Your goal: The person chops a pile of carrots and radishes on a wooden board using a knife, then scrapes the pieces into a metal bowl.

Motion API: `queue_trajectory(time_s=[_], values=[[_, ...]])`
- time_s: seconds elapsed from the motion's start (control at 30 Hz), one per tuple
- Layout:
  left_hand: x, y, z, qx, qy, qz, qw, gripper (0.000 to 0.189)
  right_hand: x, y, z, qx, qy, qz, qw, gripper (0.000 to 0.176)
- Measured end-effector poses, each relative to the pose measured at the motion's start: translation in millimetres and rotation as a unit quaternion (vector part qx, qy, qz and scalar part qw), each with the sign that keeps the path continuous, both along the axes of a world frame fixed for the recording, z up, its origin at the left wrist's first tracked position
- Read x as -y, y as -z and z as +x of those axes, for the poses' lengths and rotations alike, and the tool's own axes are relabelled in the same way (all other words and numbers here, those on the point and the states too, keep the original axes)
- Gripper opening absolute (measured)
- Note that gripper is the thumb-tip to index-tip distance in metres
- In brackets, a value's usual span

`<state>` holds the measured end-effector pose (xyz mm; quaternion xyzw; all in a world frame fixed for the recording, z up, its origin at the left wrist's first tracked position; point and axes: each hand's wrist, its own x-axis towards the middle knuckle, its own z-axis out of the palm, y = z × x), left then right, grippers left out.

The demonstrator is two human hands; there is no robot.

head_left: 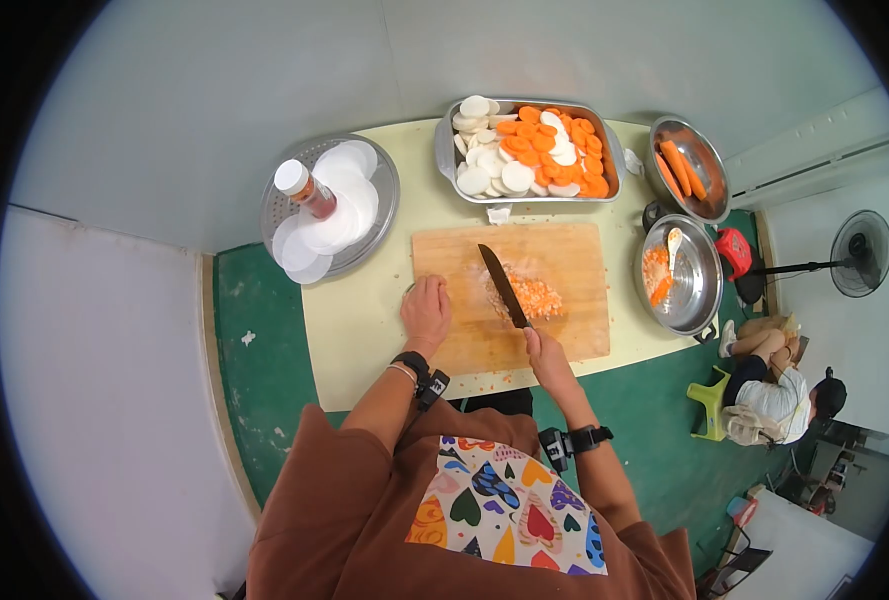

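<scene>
R hand (542, 350) w/ knife (504, 287), carrot bits (538, 297)

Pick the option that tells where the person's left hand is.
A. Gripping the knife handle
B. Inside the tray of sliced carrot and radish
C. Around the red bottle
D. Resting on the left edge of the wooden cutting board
D: the left hand lies on the left edge of the wooden cutting board, while the right hand holds the knife over the chopped carrot.
</scene>
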<state>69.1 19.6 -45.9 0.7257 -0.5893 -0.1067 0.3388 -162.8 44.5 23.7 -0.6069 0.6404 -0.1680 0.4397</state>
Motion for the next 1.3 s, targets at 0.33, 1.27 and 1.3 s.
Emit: queue_trajectory(time_s=[0.33,1.27,1.3], values=[[0,2,0,0.003,-0.003,0.005,1.0,0.006,-6,8,12,-0.036,-0.014,0.005,0.999,0.042],[-1,7,-2,0.005,-0.005,0.008,1.0,0.006,-10,3,35,-0.035,-0.021,-0.015,0.999,0.039],[0,7,-1,0.006,-0.005,0.008,1.0,0.006,-8,-6,32,-0.034,-0.021,-0.015,0.999,0.039]])
